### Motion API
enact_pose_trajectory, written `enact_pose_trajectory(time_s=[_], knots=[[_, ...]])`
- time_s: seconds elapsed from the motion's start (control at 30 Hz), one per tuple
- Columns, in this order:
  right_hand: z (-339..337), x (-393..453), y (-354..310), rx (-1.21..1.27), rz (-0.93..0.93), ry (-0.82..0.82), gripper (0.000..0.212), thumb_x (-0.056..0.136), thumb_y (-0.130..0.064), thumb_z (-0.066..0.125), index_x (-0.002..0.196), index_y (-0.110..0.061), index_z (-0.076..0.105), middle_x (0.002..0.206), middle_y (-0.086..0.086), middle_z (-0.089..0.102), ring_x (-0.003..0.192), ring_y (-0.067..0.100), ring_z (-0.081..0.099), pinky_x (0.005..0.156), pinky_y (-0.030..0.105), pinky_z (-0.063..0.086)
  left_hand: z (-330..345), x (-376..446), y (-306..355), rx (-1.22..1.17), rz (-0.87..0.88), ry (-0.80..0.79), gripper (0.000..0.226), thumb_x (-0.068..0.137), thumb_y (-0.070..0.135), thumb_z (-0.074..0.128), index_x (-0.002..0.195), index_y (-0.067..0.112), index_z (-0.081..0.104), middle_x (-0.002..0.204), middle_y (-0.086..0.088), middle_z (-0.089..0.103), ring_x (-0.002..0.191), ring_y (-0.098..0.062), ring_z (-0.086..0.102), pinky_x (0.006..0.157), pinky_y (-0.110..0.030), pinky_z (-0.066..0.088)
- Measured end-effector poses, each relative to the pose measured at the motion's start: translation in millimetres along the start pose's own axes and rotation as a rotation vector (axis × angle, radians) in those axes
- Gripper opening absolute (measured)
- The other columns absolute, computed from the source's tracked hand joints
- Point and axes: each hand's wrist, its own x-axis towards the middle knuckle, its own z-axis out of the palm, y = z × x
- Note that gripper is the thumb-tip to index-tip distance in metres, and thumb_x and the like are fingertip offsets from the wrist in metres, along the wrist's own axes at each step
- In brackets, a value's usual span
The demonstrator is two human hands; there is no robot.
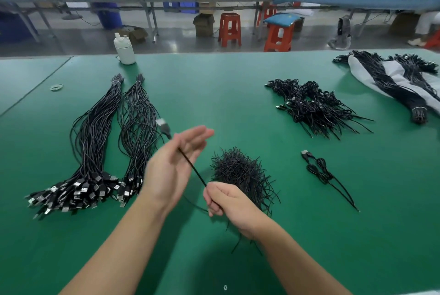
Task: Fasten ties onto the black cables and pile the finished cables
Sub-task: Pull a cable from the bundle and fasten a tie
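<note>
- Two bundles of black cables lie on the green counter, plugs toward the person.
- One cable slants from the plug, up-left, down to the right hand, which grips it.
- Left hand – fingers straight – lies along it.
- Ties heap behind the right hand; tied cables pile far right.

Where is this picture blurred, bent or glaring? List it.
Head view: the open left hand is motion-blurred at its fingertips; the green table mat's far edge bows from wide-angle distortion; soft shadows lie under both forearms; the background workshop is soft; no harsh glare.
</note>
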Motion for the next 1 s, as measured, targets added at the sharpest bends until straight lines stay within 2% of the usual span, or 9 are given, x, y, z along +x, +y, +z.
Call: enact_pose_trajectory(time_s=[0.1,0.2,0.3,0.4,0.47,0.6,0.8,0.9,1.0], knots=[[-3,1,14,0.399,0.15,0.077,0.039,0.1,-0.039,0.048,0.066,-0.019,0.05,0.059,-0.003,0.028,0.056,0.015,0.026,0.067,0.029,0.04,-19,7,25,-0.313,-0.045,-0.002,0.042,0.098,0.032,0.042,0.096,0.008,0.077,0.095,-0.013,0.075,0.101,-0.029,0.071,0.08,-0.035,0.058],[-13,5,23,0.692,0.19,0.155,0.036,0.096,-0.036,0.053,0.065,-0.017,0.053,0.059,-0.004,0.025,0.052,0.012,0.021,0.057,0.028,0.036,-31,0,36,-0.34,-0.278,-0.195,0.034,0.088,0.034,0.061,0.09,0.002,0.073,0.075,-0.012,0.071,0.051,-0.02,0.065,0.05,-0.022,0.05],[-19,11,19,0.781,0.188,0.165,0.036,0.095,-0.036,0.054,0.065,-0.016,0.055,0.057,-0.005,0.025,0.049,0.01,0.022,0.054,0.026,0.033,-45,-8,26,-0.068,-0.514,-0.436,0.045,0.091,0.038,0.058,0.1,-0.005,0.07,0.078,-0.021,0.071,0.05,-0.025,0.066,0.044,-0.023,0.043],[-25,17,8,0.746,0.186,0.135,0.035,0.095,-0.036,0.054,0.066,-0.017,0.056,0.057,-0.006,0.025,0.048,0.009,0.021,0.051,0.024,0.032,-51,-17,6,0.324,-0.732,-0.562,0.054,0.097,0.04,0.044,0.109,-0.007,0.067,0.092,-0.027,0.071,0.074,-0.035,0.073,0.061,-0.033,0.057],[-25,19,2,0.651,0.186,0.09,0.035,0.096,-0.036,0.054,0.067,-0.017,0.057,0.058,-0.006,0.025,0.049,0.009,0.019,0.046,0.021,0.026,-50,-22,-10,0.581,-0.785,-0.487,0.05,0.102,0.036,0.038,0.112,-0.003,0.066,0.101,-0.022,0.074,0.09,-0.035,0.073,0.076,-0.036,0.059],[-15,17,0,0.483,0.149,-0.006,0.036,0.099,-0.04,0.052,0.07,-0.019,0.054,0.055,-0.007,0.025,0.047,0.01,0.017,0.044,0.022,0.017,-48,-21,-29,0.886,-0.58,-0.271,0.04,0.108,0.024,0.034,0.132,0.001,0.057,0.12,-0.008,0.07,0.111,-0.014,0.068,0.105,-0.034,0.048],[-1,10,8,0.453,0.113,-0.049,0.032,0.102,-0.037,0.045,0.077,-0.018,0.052,0.052,-0.004,0.023,0.044,0.011,0.014,0.047,0.027,0.011,-47,-19,-35,0.44,-0.403,-0.108,0.038,0.105,0.027,0.035,0.13,0.008,0.058,0.12,-0.004,0.071,0.117,-0.014,0.065,0.102,-0.023,0.048],[7,8,15,0.385,0.124,-0.071,0.032,0.104,-0.035,0.043,0.077,-0.018,0.048,0.052,-0.004,0.023,0.045,0.011,0.013,0.046,0.025,0.011,-40,-15,-43,0.221,-0.275,0.071,0.046,0.105,0.03,0.031,0.132,-0.001,0.052,0.121,-0.014,0.07,0.118,-0.024,0.064,0.103,-0.032,0.05],[11,8,23,0.393,0.15,-0.08,0.034,0.105,-0.034,0.043,0.076,-0.019,0.049,0.053,-0.005,0.024,0.046,0.01,0.014,0.046,0.025,0.011,-33,-2,-35,-0.158,-0.214,0.219,0.048,0.109,0.028,0.025,0.122,-0.008,0.054,0.115,-0.025,0.069,0.112,-0.033,0.067,0.091,-0.038,0.058]])
